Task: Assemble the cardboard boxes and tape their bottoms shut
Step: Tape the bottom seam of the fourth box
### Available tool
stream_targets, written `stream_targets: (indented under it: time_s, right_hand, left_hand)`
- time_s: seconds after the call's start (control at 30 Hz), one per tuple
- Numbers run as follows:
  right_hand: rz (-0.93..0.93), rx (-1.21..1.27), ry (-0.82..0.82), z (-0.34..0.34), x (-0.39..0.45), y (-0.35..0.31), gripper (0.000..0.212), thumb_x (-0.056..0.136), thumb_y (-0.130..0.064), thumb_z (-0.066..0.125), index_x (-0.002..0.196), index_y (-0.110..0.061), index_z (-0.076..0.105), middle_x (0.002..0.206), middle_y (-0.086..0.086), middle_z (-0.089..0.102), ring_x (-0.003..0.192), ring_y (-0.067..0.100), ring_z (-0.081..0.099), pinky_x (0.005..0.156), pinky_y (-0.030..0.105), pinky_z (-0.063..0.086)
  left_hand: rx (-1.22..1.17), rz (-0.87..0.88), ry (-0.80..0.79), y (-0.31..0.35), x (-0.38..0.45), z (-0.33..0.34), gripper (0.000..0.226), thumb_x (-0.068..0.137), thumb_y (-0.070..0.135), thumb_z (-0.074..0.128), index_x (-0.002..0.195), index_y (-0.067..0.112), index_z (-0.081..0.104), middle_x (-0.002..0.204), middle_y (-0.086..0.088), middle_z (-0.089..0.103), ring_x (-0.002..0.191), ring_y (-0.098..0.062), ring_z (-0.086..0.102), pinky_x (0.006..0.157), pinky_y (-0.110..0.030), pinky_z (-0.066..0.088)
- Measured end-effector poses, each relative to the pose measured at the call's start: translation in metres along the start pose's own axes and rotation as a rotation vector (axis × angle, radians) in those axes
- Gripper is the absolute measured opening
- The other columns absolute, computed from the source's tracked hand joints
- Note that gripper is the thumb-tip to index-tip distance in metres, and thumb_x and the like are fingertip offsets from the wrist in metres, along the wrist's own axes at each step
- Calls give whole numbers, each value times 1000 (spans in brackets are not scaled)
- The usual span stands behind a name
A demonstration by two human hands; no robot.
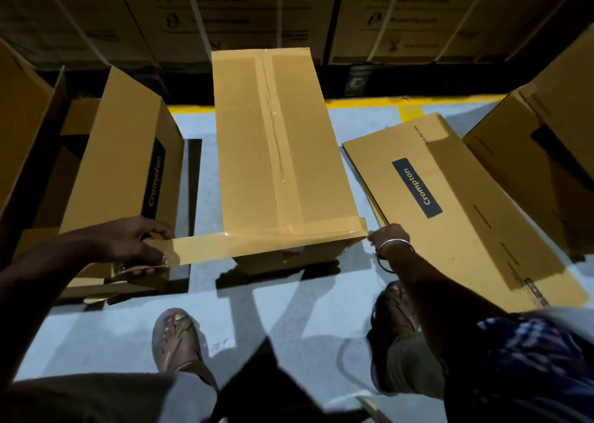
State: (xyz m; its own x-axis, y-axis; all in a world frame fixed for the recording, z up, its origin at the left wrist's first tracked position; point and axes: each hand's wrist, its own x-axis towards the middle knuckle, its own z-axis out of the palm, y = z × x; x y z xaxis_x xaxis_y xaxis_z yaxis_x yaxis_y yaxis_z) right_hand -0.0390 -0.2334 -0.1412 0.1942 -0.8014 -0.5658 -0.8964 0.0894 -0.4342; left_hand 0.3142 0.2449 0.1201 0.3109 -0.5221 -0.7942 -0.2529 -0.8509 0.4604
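A tall cardboard box [279,146] stands on the floor in the middle, bottom side up, with a strip of brown tape along its centre seam. A second strip of brown tape [266,241] stretches across its near edge. My left hand [135,245] grips the tape roll [144,263] at the strip's left end, left of the box. My right hand [387,237], with a metal bangle on the wrist, pinches the strip's right end at the box's near right corner.
An open Crompton box [119,152] lies to the left. A flattened Crompton box [450,204] lies on the floor to the right, with another box [540,152] beyond it. Stacked strapped cartons [225,14] line the back. My sandalled feet [176,339] stand on grey floor.
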Motion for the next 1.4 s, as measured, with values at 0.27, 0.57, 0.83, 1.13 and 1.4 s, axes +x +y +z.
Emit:
stream_targets:
  time_s: [0.27, 0.57, 0.83, 1.13, 1.4]
  right_hand:
    - [-589, 93, 315, -94, -221, -170, 19, 92, -13, 60, 97, -30, 68, 92, -1, 70, 86, 27, 66, 71, 36, 54]
    - [-786, 105, -62, 31, -374, -181, 58, 80, -18, 79, 128, -23, 46, 65, -7, 63, 73, 17, 64, 67, 30, 46]
    - [-714, 114, -83, 121, -423, -190, 20, 80, -19, 73, 84, -13, 54, 73, 6, 63, 70, 27, 59, 62, 38, 49]
    - [-672, -32, -42, 155, -429, -199, 27, 83, -17, 68, 79, -18, 42, 78, 8, 62, 70, 32, 62, 62, 38, 54]
    - [-556, -109, -176, 167, -432, -151, 24, 78, -23, 63, 75, -21, 39, 80, 12, 62, 70, 36, 69, 60, 47, 61]
  left_hand:
    - [24, 6, 64, 11, -5, 8, 8, 98, 17, 71, 94, 11, 74, 68, 2, 73, 59, -12, 67, 61, -30, 50]
    - [120, 28, 220, 16, -12, 14, 17, 93, 30, 78, 87, 14, 78, 83, -3, 73, 75, -15, 61, 63, -25, 45]
    - [67, 5, 184, 19, -13, 9, 17, 94, 22, 78, 81, 11, 78, 82, -9, 72, 78, -23, 61, 71, -32, 47]
    - [222, -54, 257, 41, -13, 10, 17, 91, 21, 79, 91, 4, 79, 90, -14, 77, 76, -24, 69, 71, -35, 55]
    - [263, -111, 467, 39, -18, 2, 15, 89, 21, 75, 87, 9, 66, 92, -12, 72, 87, -31, 71, 81, -39, 61]
